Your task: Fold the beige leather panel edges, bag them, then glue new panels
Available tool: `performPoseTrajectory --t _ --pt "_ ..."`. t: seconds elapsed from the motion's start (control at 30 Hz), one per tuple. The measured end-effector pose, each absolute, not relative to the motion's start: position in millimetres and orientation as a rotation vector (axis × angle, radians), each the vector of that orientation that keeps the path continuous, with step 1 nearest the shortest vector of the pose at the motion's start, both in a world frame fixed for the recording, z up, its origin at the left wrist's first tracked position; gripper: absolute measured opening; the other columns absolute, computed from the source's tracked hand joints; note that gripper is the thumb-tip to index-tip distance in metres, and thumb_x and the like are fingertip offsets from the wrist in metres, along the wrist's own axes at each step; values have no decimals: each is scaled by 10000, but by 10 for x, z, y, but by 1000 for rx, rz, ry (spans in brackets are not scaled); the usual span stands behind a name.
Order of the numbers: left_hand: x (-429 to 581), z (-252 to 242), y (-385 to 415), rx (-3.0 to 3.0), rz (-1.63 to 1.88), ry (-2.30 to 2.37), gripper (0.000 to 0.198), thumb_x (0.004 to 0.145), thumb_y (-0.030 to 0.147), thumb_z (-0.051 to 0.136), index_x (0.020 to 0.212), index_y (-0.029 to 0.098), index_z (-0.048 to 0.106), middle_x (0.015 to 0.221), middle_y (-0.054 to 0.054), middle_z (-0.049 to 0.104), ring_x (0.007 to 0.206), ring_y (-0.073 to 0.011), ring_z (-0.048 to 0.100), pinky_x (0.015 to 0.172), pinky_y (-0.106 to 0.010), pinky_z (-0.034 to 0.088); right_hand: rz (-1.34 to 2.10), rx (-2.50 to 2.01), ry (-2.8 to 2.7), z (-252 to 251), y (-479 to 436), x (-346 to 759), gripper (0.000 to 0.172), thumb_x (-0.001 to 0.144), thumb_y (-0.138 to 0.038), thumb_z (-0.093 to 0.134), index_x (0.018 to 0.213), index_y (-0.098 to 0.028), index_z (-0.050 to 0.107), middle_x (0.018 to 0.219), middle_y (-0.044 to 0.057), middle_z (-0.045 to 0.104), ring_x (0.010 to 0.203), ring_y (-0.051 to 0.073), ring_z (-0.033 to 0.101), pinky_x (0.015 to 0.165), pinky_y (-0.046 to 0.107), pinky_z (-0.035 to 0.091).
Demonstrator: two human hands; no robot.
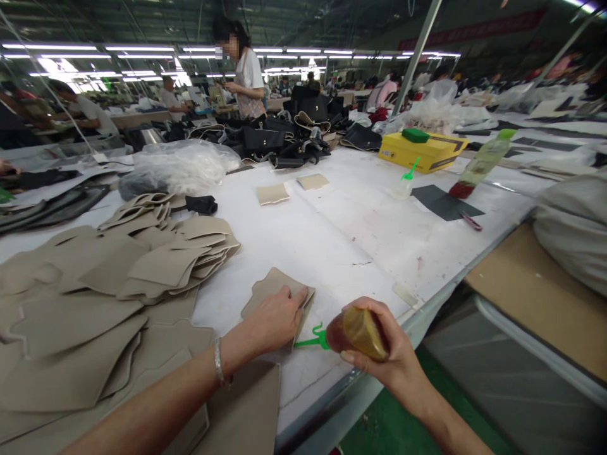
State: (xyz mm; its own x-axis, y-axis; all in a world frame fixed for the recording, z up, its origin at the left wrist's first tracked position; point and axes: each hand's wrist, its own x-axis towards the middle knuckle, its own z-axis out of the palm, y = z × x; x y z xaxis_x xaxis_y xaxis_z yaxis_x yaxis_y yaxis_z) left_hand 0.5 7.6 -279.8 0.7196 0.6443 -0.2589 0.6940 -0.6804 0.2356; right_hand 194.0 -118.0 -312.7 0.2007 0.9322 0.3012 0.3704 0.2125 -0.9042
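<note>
My right hand (pixel 386 344) is wrapped round a squeeze bottle (pixel 355 333) of amber-brown liquid. The bottle is tipped on its side, its green nozzle (pixel 310 341) pointing left at the edge of a beige leather-like piece (pixel 270 289). My left hand (pixel 277 319) holds this piece down against the white table, thumb and forefinger on top near its right edge; the other fingers are partly hidden. The nozzle tip lies close beside that edge, below my left fingers; I cannot tell whether it touches. A large heap of similar beige pieces (pixel 165 262) lies to the left.
Two small beige pieces (pixel 273 194) lie farther up the white table (pixel 327 240). A yellow box (pixel 422 151), a small green-tipped bottle (pixel 404 184), a tilted clear bottle (pixel 481 165) and a dark sheet (pixel 443 202) sit at right. Black bags (pixel 270 139) are piled behind; a person (pixel 246 76) stands beyond.
</note>
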Motion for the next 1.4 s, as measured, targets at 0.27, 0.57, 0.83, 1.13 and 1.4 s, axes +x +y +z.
performPoseTrajectory --t 0.27,0.57,0.83,1.13,1.4 --pt "12 -2805 53 2622 -250 1048 473 949 271 264 1405 219 377 1017 -108 594 813 -222 637 781 -345 482 694 -1336 -1336 -3159 -1236 1921 539 726 -343 787 1177 -294 497 1082 22 578 966 208 597 819 288 517" --pt "24 -2812 58 2648 -248 1037 470 945 265 269 1394 205 396 1004 -112 590 792 -226 637 756 -347 482 633 -1323 -1318 -3233 -1241 1912 555 731 -335 789 1190 -296 481 1135 35 555 1053 222 561 903 324 478" --pt "5 -2809 63 2636 -231 1006 468 947 260 275 1396 203 394 1011 -103 595 825 -204 625 800 -324 476 611 -1333 -1240 -3289 -1244 1943 561 731 -315 792 1191 -301 471 1126 25 554 1042 210 562 907 313 468" --pt "19 -2821 95 2638 -247 989 489 938 242 273 1410 201 396 990 -103 594 816 -221 636 793 -354 482 690 -1306 -1242 -3308 -1204 1955 548 734 -330 792 1180 -314 475 1119 18 546 1031 210 550 890 314 460" --pt "35 -2808 138 2624 -256 950 468 943 247 266 1380 212 431 979 -93 583 829 -223 633 789 -356 482 563 -1320 -1262 -3335 -1211 1995 538 739 -327 787 1181 -315 480 1128 24 551 1058 226 547 911 338 457"
